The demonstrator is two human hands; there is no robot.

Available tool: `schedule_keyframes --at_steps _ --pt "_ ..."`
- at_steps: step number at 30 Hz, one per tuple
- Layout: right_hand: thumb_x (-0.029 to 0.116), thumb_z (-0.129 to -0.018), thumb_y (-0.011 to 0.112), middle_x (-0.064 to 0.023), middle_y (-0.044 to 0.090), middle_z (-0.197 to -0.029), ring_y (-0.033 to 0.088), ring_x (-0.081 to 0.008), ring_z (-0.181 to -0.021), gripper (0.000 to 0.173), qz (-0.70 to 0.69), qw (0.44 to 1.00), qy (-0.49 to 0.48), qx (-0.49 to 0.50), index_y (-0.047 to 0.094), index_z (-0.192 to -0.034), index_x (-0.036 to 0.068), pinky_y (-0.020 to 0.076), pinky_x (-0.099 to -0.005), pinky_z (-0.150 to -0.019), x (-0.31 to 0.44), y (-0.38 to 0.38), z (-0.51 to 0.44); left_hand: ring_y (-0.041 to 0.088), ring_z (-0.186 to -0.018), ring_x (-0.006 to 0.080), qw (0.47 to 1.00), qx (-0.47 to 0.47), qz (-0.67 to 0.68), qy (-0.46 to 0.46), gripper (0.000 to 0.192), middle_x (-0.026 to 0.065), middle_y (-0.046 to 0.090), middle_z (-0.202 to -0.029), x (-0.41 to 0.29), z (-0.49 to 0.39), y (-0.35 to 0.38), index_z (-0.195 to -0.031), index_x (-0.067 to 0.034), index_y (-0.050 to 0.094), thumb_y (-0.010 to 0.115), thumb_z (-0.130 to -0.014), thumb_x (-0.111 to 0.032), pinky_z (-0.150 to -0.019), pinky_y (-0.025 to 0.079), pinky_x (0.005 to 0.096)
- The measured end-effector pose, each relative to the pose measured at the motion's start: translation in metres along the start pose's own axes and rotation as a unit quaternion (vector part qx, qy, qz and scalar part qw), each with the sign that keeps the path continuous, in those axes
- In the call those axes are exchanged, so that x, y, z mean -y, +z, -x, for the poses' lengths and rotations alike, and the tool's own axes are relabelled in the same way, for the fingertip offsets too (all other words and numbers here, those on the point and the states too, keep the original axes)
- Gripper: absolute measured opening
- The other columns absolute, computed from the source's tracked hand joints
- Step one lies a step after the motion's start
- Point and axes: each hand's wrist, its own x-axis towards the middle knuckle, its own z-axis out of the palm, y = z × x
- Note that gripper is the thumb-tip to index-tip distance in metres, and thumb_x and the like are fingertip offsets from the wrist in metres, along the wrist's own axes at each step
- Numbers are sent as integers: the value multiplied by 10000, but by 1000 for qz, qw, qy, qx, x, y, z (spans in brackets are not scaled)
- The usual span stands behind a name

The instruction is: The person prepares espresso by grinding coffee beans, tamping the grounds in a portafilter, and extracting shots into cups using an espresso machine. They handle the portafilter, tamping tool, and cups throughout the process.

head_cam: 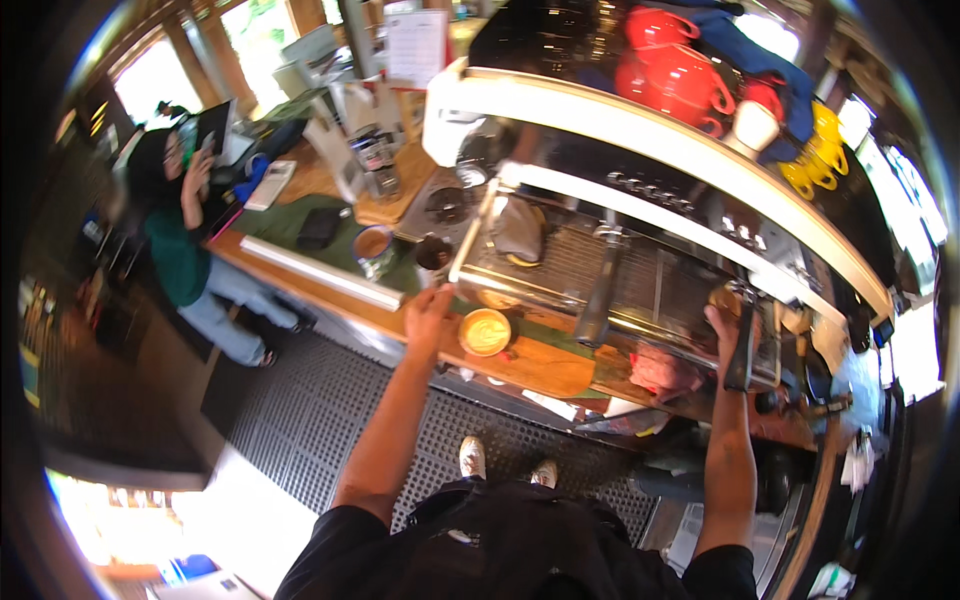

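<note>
My left hand [427, 309] is closed at the near side of a metal pitcher [434, 259] with a dark inside, apparently on its handle; the grip is partly hidden. Just right of this hand, a cup of coffee with latte art [484, 332] stands on the wooden counter edge. My right hand [721, 330] holds a small round cup [725, 298] under the right side of the espresso machine [645, 172], beside a black portafilter handle [741, 349]. Another portafilter [598, 300] sits locked in the machine further left. A grey cloth [517, 229] lies on the drip tray [562, 259].
A blue-rimmed cup [373, 242] and a black object [319, 228] are on the green mat. A pinkish cloth [664, 367] lies at the counter edge. Red cups [679, 79] and yellow cups [814, 154] top the machine. A person [176, 217] stands at the left.
</note>
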Motion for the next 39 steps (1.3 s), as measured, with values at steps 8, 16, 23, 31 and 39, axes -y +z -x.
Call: schedule_keyframes --at_steps 8,16,23,31,39 --pt "241 -752 960 -112 776 -1119 747 -252 -1003 664 90 992 85 -11 677 -1317 38 582 -385 -897 16 -33 18 619 -734 108 994 14 100 -36 333 36 691 -929 -5 -21 -27 -1111 -76 643 517 -1131 -383 -649 466 262" --pt "65 -835 880 -136 687 -1343 681 -207 -1190 607 -30 988 141 -57 628 -1380 -21 554 -328 -1018 19 -66 35 595 -718 97 990 -5 142 2 280 2 645 -888 -34 39 -79 -1006 -111 615 555 -1132 -353 -665 447 253" --pt "32 -820 870 -102 669 -1343 660 -199 -1197 621 -38 993 81 -82 614 -1382 -33 528 -337 -1064 28 -93 100 587 -683 103 995 -18 102 12 344 8 625 -814 -83 135 -114 -916 -110 582 564 -1120 -386 -638 440 251" --pt "84 -664 934 -107 687 -1315 667 -195 -1192 850 -30 993 91 75 580 -1431 -14 522 -346 -1074 77 -91 182 696 -709 158 986 144 56 -63 298 99 724 -892 -93 231 -78 -947 -18 654 576 -1110 -255 -650 516 284" --pt "110 -642 965 -125 743 -1268 723 -203 -1171 847 -104 971 74 204 606 -1404 21 569 -366 -1023 132 -45 178 744 -899 196 957 267 70 -91 320 140 747 -1045 -36 245 34 -1018 17 671 566 -1134 -262 -783 573 326"
